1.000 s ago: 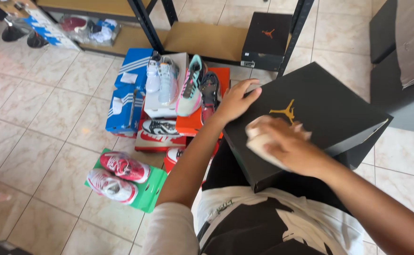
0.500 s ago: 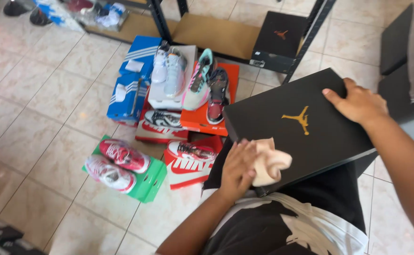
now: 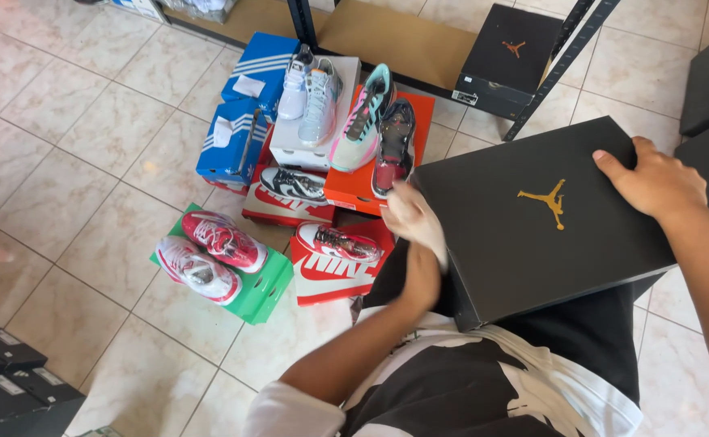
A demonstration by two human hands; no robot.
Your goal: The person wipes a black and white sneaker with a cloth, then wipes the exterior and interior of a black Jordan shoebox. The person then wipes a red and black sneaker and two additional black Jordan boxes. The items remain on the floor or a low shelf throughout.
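A black shoebox (image 3: 532, 235) with a gold figure on its lid rests on my lap, tilted. My left hand (image 3: 409, 220) is at the box's left side, blurred, closed on a pale cloth (image 3: 434, 243) pressed against the box wall. Over at the lid's far right corner, my right hand (image 3: 654, 182) grips the edge, thumb on top.
On the tiled floor in front lie pink sneakers on a green box (image 3: 269, 287), red boxes (image 3: 330, 271) with single shoes, an orange box (image 3: 346, 190), a white box (image 3: 290, 150) and blue boxes (image 3: 233, 137). Another black box (image 3: 516, 57) sits on a low shelf. Black boxes (image 3: 6, 380) are stacked at bottom left.
My left hand with the cloth has slid from the box's near edge up to its left side. The right hand has moved from the lid to the far right corner and stayed there.
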